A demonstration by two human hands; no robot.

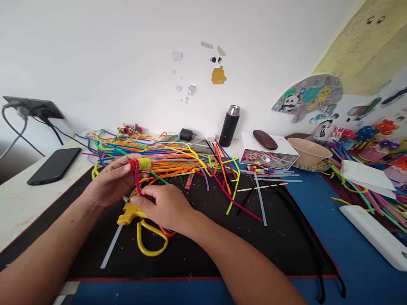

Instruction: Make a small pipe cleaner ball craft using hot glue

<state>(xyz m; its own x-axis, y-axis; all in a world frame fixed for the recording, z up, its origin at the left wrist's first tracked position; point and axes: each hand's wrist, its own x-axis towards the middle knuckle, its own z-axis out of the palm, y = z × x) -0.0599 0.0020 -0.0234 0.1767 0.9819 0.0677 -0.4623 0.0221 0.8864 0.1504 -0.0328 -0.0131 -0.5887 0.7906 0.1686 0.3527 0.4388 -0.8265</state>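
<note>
My left hand (108, 184) is closed around a small coiled pipe-cleaner piece (145, 164), yellow with a red end. A magenta pipe cleaner (137, 182) wraps over the coil and hangs down from it. My right hand (171, 207) pinches the lower end of that magenta strand between thumb and fingers. Below the hands, a yellow glue gun (127, 214) lies on the black mat, with a translucent glue stick (111, 248) jutting from its back. Scissors with yellow and red handles (151, 254) rest beside it, partly hidden under my right hand.
Many loose pipe cleaners (178, 159) spread across the mat's far side. Behind them stand a black thermos (229, 129) and a white box (270, 148). A beige bowl (310, 152) sits right; a phone (54, 166) lies left. Glue sticks (260, 203) lie right of centre.
</note>
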